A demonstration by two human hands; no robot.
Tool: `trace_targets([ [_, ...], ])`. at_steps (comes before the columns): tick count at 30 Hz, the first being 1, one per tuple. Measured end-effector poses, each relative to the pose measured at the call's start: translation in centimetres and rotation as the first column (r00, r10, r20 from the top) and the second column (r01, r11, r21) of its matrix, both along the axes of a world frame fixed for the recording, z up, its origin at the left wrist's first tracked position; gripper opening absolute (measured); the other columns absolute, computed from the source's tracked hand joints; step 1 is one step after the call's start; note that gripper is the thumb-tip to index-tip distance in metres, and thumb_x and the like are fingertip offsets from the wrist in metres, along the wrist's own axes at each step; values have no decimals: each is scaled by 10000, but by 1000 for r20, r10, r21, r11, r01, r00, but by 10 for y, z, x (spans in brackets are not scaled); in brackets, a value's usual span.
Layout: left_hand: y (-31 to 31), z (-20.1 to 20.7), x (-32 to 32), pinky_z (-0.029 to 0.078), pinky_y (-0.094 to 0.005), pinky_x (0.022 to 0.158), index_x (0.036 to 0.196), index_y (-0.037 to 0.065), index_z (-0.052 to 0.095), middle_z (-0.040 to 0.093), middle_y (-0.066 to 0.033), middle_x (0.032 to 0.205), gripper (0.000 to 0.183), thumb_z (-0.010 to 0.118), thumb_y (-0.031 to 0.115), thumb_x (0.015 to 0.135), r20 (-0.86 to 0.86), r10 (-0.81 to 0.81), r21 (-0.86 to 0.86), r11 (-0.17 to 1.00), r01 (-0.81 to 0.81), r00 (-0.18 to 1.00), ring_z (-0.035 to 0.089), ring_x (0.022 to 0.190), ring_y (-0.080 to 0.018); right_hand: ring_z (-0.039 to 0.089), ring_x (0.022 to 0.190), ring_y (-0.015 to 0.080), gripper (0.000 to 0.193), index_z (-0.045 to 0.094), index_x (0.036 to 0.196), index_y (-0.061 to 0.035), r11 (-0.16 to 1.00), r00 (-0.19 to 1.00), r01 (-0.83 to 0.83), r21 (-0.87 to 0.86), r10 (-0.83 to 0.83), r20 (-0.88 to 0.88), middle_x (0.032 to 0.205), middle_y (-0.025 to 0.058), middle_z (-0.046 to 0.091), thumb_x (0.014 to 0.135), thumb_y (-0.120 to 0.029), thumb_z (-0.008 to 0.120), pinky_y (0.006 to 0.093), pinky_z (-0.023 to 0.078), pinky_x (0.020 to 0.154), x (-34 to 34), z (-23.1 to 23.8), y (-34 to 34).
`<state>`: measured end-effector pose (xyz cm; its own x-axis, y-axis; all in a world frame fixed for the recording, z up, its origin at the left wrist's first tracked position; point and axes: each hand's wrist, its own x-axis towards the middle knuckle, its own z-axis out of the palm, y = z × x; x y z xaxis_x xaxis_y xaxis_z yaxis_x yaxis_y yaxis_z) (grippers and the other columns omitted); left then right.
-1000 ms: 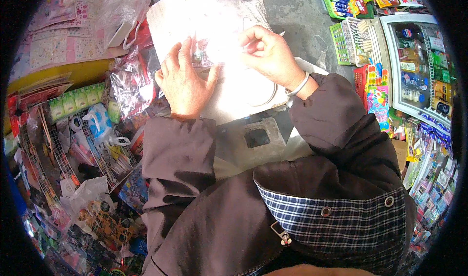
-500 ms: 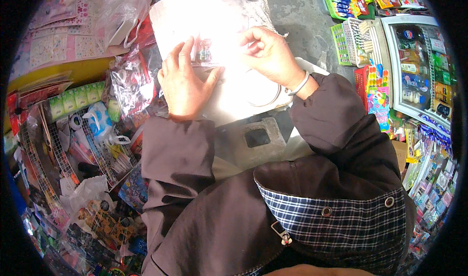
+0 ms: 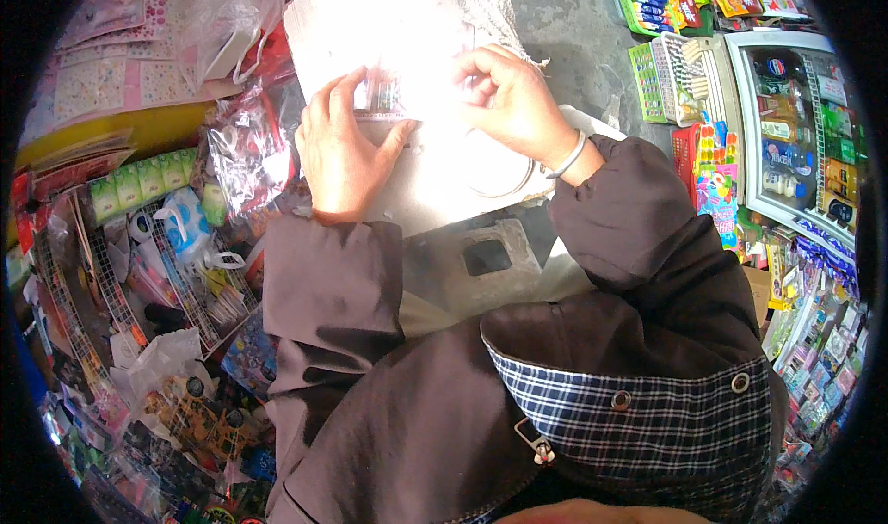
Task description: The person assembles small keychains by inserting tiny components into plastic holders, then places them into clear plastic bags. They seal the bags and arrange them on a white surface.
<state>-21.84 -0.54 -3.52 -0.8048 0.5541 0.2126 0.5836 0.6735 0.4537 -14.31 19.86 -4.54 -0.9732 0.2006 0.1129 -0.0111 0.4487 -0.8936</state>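
The white board (image 3: 439,182) lies under bright glare, and a small printed card (image 3: 382,97) rests on it, toward its left side, its upper part washed out. The left hand (image 3: 344,154) lies over the board's left part with its grip open, fingers spread along the card's left edge and thumb held apart just below it. The right hand (image 3: 518,103) is over the board's right part, fingers curled in and thumb drawn toward the forefinger; glare covers the fingertips, so I cannot tell whether that grip is closed on anything. A pale bangle (image 3: 570,158) circles the right wrist, near the board's right edge. Just below the board is a grey block (image 3: 495,260) with a squarish hole. Left of the board lies a clear and red plastic wrapper (image 3: 248,159), with a row of green packs (image 3: 143,187) farther left. Well right of the board stand plastic baskets (image 3: 680,80) and, beyond them, a white-framed cooler (image 3: 747,131) with bottles inside.
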Motion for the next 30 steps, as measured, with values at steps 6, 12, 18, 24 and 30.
trace_targets([
  [6,-2,1,-1,375,-432,961,1265,91,513,516,-116,1244,704,810,337,676,-12,-18,28,999,19,1000,492,1143,-304,515,684,75,294,631,1000,-40,998,998,-47,39,49,-43,969,15,575,721,-51,723,212,453,629,3,4,-1],
  [12,-2,-7,-7,395,-415,951,1225,83,557,556,-121,1184,543,747,312,771,49,11,116,993,-17,999,524,1103,-299,484,618,56,261,653,988,-44,996,999,-29,82,33,-41,961,17,565,734,-55,715,210,436,576,-1,1,-3],
  [18,-2,-2,-16,481,-336,874,1211,-28,556,635,-157,1085,470,684,272,872,453,45,340,914,-219,890,619,990,-234,607,780,282,200,651,871,-86,988,996,34,150,-22,-81,842,104,601,722,-192,733,359,482,696,-2,0,-4],
  [24,6,13,-33,497,-319,831,1135,-63,596,668,-175,1046,586,767,364,772,417,201,59,967,-247,886,651,938,-221,474,609,55,299,659,1014,-61,993,1000,-22,113,24,-19,943,10,558,724,-94,725,199,414,555,-4,3,-1],
  [30,10,17,-43,489,-333,836,1104,-39,617,674,-149,1015,602,794,395,725,525,229,-15,965,-260,820,655,914,-234,503,658,60,298,648,1024,-50,991,999,-36,131,40,-22,973,15,591,735,-81,712,210,437,583,-3,2,1],
])
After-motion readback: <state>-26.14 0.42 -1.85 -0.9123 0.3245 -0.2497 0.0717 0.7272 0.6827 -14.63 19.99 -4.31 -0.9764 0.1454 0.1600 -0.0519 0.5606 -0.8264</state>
